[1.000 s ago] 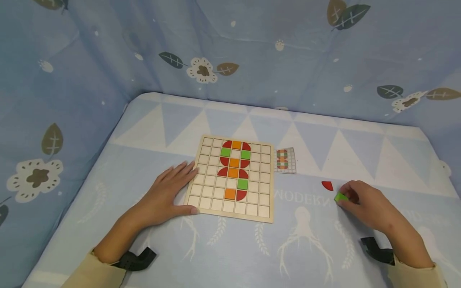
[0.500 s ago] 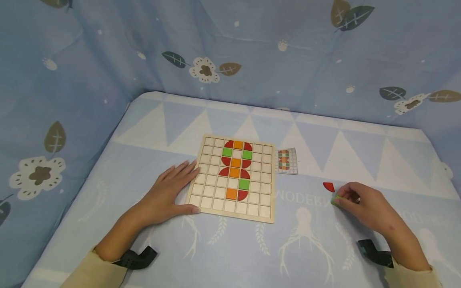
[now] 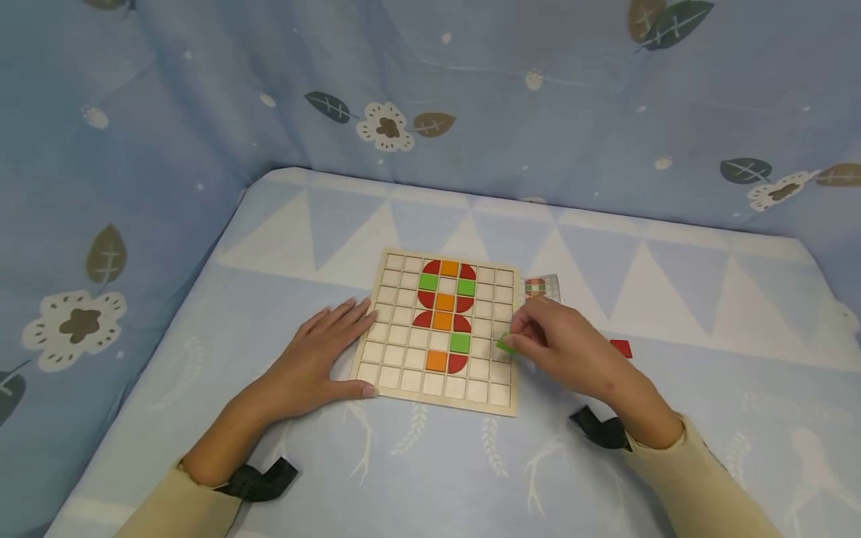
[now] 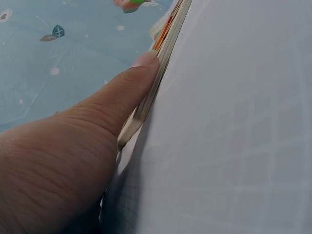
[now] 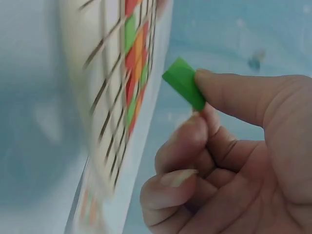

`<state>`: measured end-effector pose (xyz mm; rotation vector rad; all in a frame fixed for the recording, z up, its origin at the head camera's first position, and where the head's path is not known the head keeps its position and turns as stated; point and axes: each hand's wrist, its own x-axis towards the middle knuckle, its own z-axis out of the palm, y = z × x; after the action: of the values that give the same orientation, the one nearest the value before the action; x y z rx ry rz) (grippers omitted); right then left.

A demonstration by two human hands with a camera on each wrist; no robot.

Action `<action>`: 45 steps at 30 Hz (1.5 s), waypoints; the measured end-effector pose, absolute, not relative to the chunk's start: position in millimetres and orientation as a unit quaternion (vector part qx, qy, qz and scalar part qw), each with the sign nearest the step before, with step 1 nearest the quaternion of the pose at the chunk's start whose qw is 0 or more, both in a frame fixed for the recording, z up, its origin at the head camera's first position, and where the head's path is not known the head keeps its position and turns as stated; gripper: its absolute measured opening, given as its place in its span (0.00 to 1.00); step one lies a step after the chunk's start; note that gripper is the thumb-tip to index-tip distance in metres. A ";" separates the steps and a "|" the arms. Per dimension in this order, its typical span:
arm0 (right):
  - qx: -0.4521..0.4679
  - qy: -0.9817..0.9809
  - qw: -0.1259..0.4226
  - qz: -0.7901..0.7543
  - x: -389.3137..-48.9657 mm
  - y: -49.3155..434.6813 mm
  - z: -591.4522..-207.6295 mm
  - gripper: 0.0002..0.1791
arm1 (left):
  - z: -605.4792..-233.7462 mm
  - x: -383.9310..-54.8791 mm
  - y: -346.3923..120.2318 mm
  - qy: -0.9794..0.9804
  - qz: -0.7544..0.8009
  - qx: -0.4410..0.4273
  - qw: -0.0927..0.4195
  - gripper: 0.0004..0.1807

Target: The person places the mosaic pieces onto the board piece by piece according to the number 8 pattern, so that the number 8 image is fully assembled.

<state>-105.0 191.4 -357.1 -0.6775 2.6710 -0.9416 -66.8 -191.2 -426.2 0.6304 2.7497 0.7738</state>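
Note:
A square wooden grid board point(image 3: 410, 377) lies on the table, with red quarter-round, orange square and green square tiles set in its middle columns. My left hand point(image 3: 306, 366) rests at the board's left edge, fingers spread and thumb by the near corner; in the left wrist view the thumb point(image 4: 114, 97) lies along the board's side. Over the board's right edge, my right hand point(image 3: 565, 347) pinches a green square tile point(image 5: 185, 83) between thumb and fingertips. A red quarter-round tile point(image 3: 621, 348) lies on the table, right of that hand and partly hidden by it.
A small pattern card point(image 3: 543, 286) lies beside the board's upper right side, partly covered by the right hand. The table point(image 3: 430, 478) wears a blue and white patterned cloth. A blue curtain point(image 3: 578, 119) hangs behind and at the left.
My right hand has lifted the green tile from beside the red tile and carried it left to the board's right edge. My left hand has stayed on the board.

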 end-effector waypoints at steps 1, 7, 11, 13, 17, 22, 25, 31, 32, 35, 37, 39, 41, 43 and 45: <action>-0.237 0.909 0.124 -0.319 -108.1 180.9 -357.0 0.08 | -426.2 -67.2 -190.2 0.934 0.263 0.216 0.107 0.60; -0.275 0.899 0.150 -0.306 -128.1 131.3 -361.6 0.06 | -425.2 -68.8 -187.0 0.935 0.261 0.215 0.107 0.60; -0.299 0.887 0.179 -0.303 -139.6 108.3 -370.2 0.04 | -425.6 -69.3 -187.3 0.935 0.259 0.217 0.108 0.60; -0.308 0.886 0.192 -0.290 -143.2 99.3 -374.6 0.04 | -425.5 -69.4 -187.5 0.934 0.260 0.219 0.109 0.60; -0.325 0.889 0.187 -0.261 -147.5 86.3 -378.5 0.05 | -424.5 -69.9 -187.5 0.934 0.259 0.222 0.109 0.60; -0.336 0.892 0.188 -0.236 -149.5 77.6 -375.6 0.06 | -423.6 -69.8 -188.1 0.934 0.258 0.222 0.109 0.60; -0.336 0.894 0.202 -0.216 -148.5 75.2 -374.2 0.07 | -423.1 -69.7 -188.1 0.933 0.261 0.220 0.111 0.60; -0.329 0.901 0.188 -0.209 -142.6 76.3 -377.1 0.05 | -423.7 -69.5 -188.9 0.935 0.256 0.220 0.110 0.60; -0.328 0.903 0.181 -0.208 -141.2 76.8 -377.8 0.05 | -424.1 -69.3 -189.3 0.936 0.254 0.220 0.109 0.60; -0.328 0.909 0.159 -0.205 -137.2 78.8 -380.4 0.04 | -424.8 -69.0 -190.4 0.937 0.252 0.218 0.109 0.60; -0.329 0.910 0.141 -0.208 -134.4 82.1 -380.7 0.05 | -425.1 -68.9 -190.7 0.937 0.252 0.217 0.109 0.60; -0.325 0.910 0.127 -0.223 -131.4 88.6 -379.6 0.06 | -425.2 -68.9 -190.3 0.936 0.253 0.217 0.109 0.60; -0.321 0.910 0.114 -0.239 -128.6 98.8 -377.8 0.06 | -425.1 -68.9 -189.6 0.936 0.257 0.216 0.108 0.60; -0.313 0.909 0.101 -0.254 -126.2 112.5 -376.8 0.04 | -425.0 -68.5 -189.0 0.936 0.260 0.214 0.108 0.60; -0.298 0.913 0.091 -0.263 -123.6 128.4 -376.4 0.01 | -424.9 -68.0 -189.1 0.935 0.261 0.212 0.108 0.60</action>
<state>-123.6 128.4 -376.4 -0.8853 2.7135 -0.7825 -68.0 -189.1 -424.9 0.6251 2.7516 0.7687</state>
